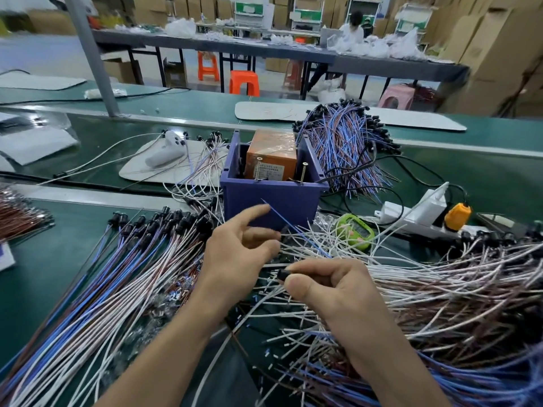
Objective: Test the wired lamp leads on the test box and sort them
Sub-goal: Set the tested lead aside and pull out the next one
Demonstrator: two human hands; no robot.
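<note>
Green matting covers the bench (44, 289) you are working at, and most of its near side is buried in wired lamp leads (338, 251). Your right hand (332, 289) pinches the black lamp holder (282, 274) of 1 lead between thumb and forefinger, the other fingers curled under, just above the tangle in the middle. Your left hand (235, 254) sits just beside it, forefinger stretched toward the test box and the other fingers loosely bent. A thin blue wire (271, 207) rises past those fingers, but blur hides whether you have hold of it. The test box (273, 201), a purple tub with an orange unit (271, 160) inside and 2 screws (258, 168) upright at its front rim, stands just beyond both hands. To your left lies a combed-out bundle (117, 277) of blue, white and brown leads, its black holders lined up at the far end. To your right a looser pile (455, 289) of white and brown leads spreads outward, with blue ones nearer you. Behind the box on the right sits another heap (346, 142) of blue and brown leads. Right of the box are a green gadget (354, 230) and a white power strip (411, 215) carrying an orange plug (457, 215). Left of the box a white handheld device (166, 151) rests on a pale mat (132, 171). Farther back stand orange stools (244, 82), stacked cartons (484, 39) and a seated person (355, 27).
</note>
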